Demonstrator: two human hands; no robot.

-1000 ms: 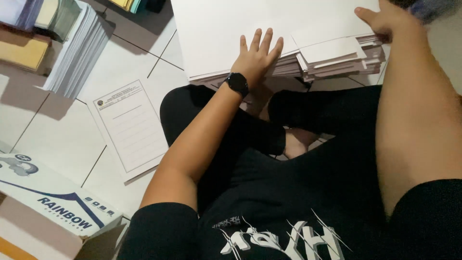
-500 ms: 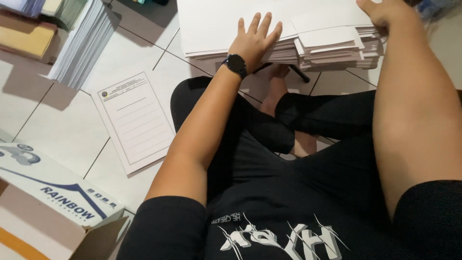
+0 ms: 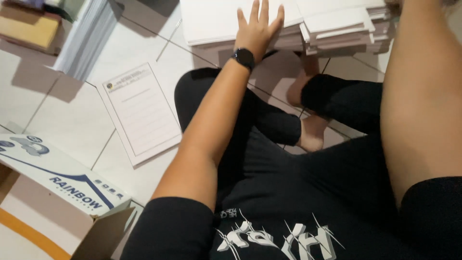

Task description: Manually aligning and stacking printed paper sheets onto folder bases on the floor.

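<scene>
Head view: a thick, uneven stack of white paper (image 3: 216, 21) is seen on the tiled floor (image 3: 62, 115), pressed by the left hand (image 3: 257, 26) with fingers spread flat, the right hand being out of frame.

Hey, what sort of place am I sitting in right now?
Probably an informal paper-sorting or print-finishing spot on a white tiled floor: tall stacks of white paper sheets, a lined printed form pad and an open cardboard carton.
</scene>
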